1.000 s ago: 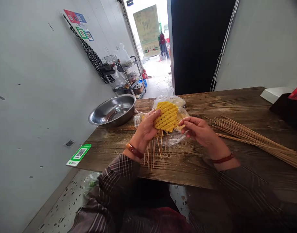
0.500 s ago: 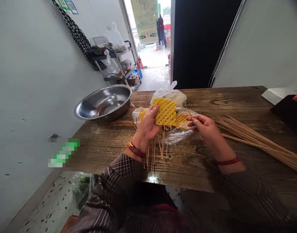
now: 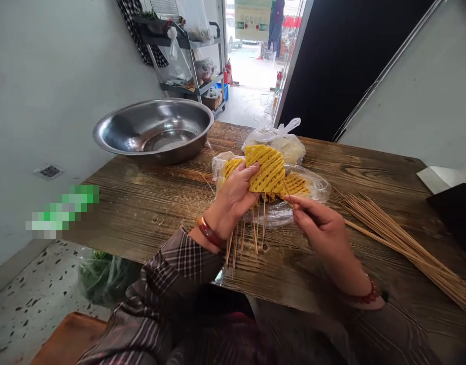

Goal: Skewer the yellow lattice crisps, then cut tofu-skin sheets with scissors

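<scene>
My left hand [image 3: 238, 191] is closed on a flat yellow food slice [image 3: 266, 169] covered in diagonal ridges and slits; I cannot tell its exact kind. Between the thumb and fingers of my right hand [image 3: 319, 223] is a thin wooden skewer [image 3: 288, 192], its upper end at the slice's lower right edge. Whether it has entered the slice I cannot make out. Behind and below, more such slices [image 3: 295, 185] lie on a clear plastic bag [image 3: 319, 188]. Several skewers [image 3: 254, 230] stick out toward me from under my left hand, their far ends hidden.
A bundle of loose skewers [image 3: 403, 241] lies on the wooden table [image 3: 160, 203] at the right. The large steel basin [image 3: 156, 152] stands at the far left. Behind the slices is a knotted plastic bag [image 3: 274, 142]. A bag of greens [image 3: 107, 276] sits on the floor.
My right hand has brought the skewer from beside the slice to its lower right edge, tilting it. The left hand still holds the slice. The camera view has shifted and tilted down.
</scene>
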`<state>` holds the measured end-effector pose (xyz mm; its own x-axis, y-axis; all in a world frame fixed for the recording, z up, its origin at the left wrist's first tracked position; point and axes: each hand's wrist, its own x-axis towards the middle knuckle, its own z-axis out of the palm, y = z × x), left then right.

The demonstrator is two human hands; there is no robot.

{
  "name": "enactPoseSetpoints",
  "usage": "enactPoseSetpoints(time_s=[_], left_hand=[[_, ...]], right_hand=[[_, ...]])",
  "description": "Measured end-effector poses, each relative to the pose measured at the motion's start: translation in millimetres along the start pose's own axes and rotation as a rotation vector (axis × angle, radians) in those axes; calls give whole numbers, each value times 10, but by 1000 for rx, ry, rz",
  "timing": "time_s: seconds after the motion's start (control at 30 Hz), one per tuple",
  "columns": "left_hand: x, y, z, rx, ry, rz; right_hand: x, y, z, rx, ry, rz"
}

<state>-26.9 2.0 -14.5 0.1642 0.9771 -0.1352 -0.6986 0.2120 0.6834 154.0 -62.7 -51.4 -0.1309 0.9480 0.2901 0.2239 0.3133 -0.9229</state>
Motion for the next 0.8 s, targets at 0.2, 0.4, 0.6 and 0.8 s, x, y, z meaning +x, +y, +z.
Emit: enactPoseSetpoints(time_s=[0.2,0.4,0.6,0.8], left_hand=[[11,9,-25,18,28,-44],[8,-7,-22,23,67,-10],[0,-8,-19,18,92,-12],[10,-24,-37,4,85,-13]], right_hand=[[-30,-35,141,-221,-93,-228],[-30,8,168,-235,-79,-279],[-28,26,163,-230,-71,-262],[-18,36,162,-249,-64,-281]])
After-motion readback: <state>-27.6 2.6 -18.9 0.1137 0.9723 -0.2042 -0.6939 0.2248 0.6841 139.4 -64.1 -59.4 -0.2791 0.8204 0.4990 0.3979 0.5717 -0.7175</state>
